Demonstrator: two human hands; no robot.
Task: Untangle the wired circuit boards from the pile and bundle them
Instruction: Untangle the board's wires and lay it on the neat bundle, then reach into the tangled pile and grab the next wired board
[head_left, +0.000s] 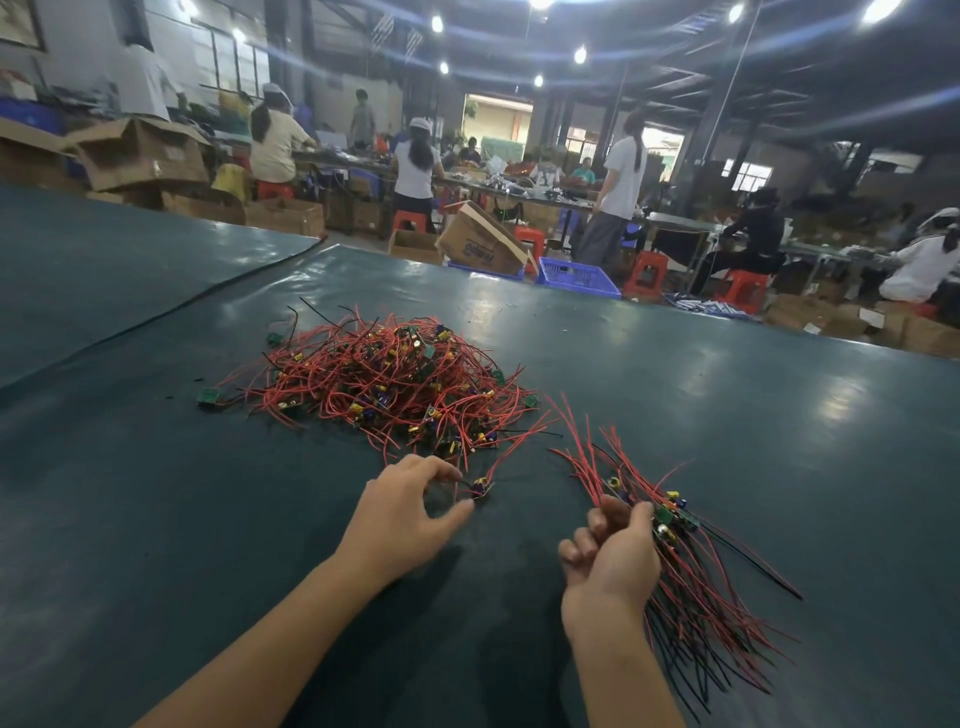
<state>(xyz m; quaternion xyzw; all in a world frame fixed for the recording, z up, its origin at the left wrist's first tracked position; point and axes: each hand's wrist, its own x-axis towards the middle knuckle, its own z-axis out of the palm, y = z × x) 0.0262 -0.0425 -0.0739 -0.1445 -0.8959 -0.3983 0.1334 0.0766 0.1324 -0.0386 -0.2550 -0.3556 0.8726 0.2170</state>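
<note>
1. Sorting under way, well short of done: large pile (384, 384) of red- and black-wired boards lying tangled on the green surface (208, 519), ahead and slightly left.
2. Gathered bundle (670, 519) at right: boards clustered at the grip, leads (727, 623) roughly parallel, fanning forward and trailing back over the surface.
3. Grip of right hand (613, 551): closed round bundle at the board end, palm up, fingers curled over.
4. Grip of left hand (410, 514): wide, thumb and fingers spread and curved, holding nothing; poised just beside one loose board (480, 488) at the near edge of pile. Contact with it not clear.
5. Same loose board: small, blue and yellow parts on top, one red lead arcing back towards pile; whether snagged there, not discernible.
6. Handling, judged: very light; leads thin, limp yet springy, prone to hooking on neighbours; boards rigid, with joints and upright parts likely to suffer under a hard tug.
7. Where to take hold, judged: pinch at the board's edges, not mid-lead; lift slowly, shaking the lead free; lay against those in bundle, leads running the same way.
8. Risks, judged: dragging several neighbours out of pile at once; slack grip letting bundle splay.
</note>
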